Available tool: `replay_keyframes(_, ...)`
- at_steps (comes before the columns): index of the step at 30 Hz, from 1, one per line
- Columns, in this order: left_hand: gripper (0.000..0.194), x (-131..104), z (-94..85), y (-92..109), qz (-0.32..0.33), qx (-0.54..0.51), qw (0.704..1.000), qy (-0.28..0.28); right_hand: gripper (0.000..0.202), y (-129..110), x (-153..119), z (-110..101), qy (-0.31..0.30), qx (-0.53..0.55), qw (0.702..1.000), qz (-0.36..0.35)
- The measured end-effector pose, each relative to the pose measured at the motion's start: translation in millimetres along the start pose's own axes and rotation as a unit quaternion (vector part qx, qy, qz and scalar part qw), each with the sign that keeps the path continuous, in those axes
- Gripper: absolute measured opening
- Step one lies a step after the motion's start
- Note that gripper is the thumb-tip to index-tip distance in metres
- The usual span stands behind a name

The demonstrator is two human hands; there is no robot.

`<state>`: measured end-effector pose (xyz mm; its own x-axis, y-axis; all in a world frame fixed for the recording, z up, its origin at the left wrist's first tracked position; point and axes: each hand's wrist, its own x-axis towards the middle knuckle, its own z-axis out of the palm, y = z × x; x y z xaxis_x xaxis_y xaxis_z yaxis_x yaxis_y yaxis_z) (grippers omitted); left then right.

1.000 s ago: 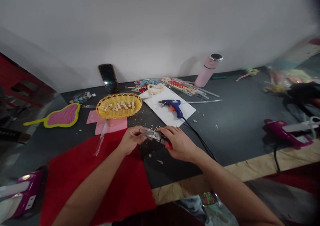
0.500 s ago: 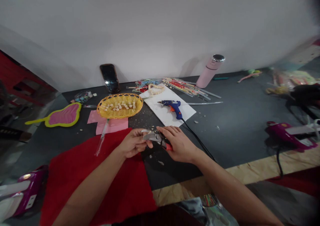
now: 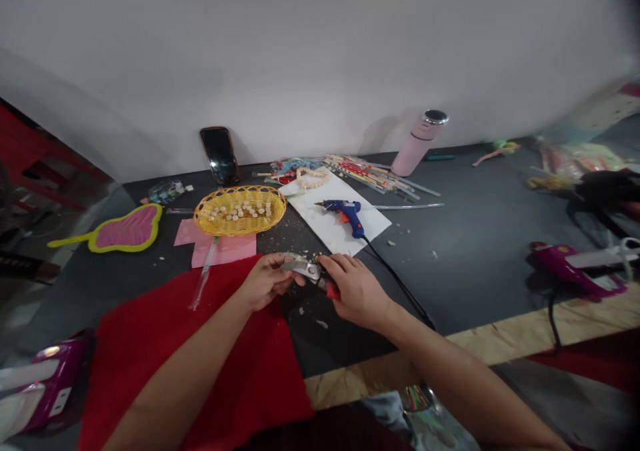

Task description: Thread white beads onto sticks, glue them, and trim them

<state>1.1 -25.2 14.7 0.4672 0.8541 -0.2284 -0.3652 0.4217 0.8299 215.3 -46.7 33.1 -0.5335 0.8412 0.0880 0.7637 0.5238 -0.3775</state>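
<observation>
My right hand [image 3: 357,290] is wrapped round the red handles of a pair of pliers [image 3: 309,270], whose metal jaws point left. Fingers of my left hand [image 3: 267,281] are pinched together at those jaws; what they hold is too small to make out. Beyond my left hand, a yellow woven basket [image 3: 240,227] holds several small whitish pieces. A blue glue gun [image 3: 353,216] lies on a white sheet [image 3: 330,234] beyond my right hand. Small crumbs are scattered on the dark table near the pliers.
Red cloth [image 3: 200,371] lies under my left forearm. Behind are a phone [image 3: 220,156], wrapped sticks [image 3: 360,172] and a pink bottle [image 3: 419,143]. A pink-and-yellow paddle [image 3: 127,230] lies left. The glue gun's black cable [image 3: 400,281] passes beside my right hand. Purple devices [image 3: 575,268] stand at both sides.
The pliers have turned slightly and their handles look closer together, with my right hand's fingers curled tighter. My left fingers have shifted a little along the jaws.
</observation>
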Motion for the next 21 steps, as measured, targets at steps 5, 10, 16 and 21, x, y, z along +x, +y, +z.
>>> replay_keyframes(5, 0.029, 1, -5.4, 3, 0.039, 0.058, 0.997, -0.013, 0.049, -4, 0, -2, -0.011, 0.049, 0.999, 0.000)
replay_keyframes(10, 0.031, 4, -9.6, 5, 0.057, 0.072, 0.995, 0.033, 0.047, -7, 0, -1, -0.006, 0.072, 0.997, -0.019)
replay_keyframes(16, 0.029, 10, -7.8, 6, 0.042, 0.046, 0.995, 0.077, 0.041, 8, 5, -3, 0.045, 0.068, 0.996, -0.023)
replay_keyframes(21, 0.027, 13, -6.6, 5, 0.059, 0.077, 0.994, 0.057, 0.029, 19, 5, -9, 0.094, 0.148, 0.984, 0.029)
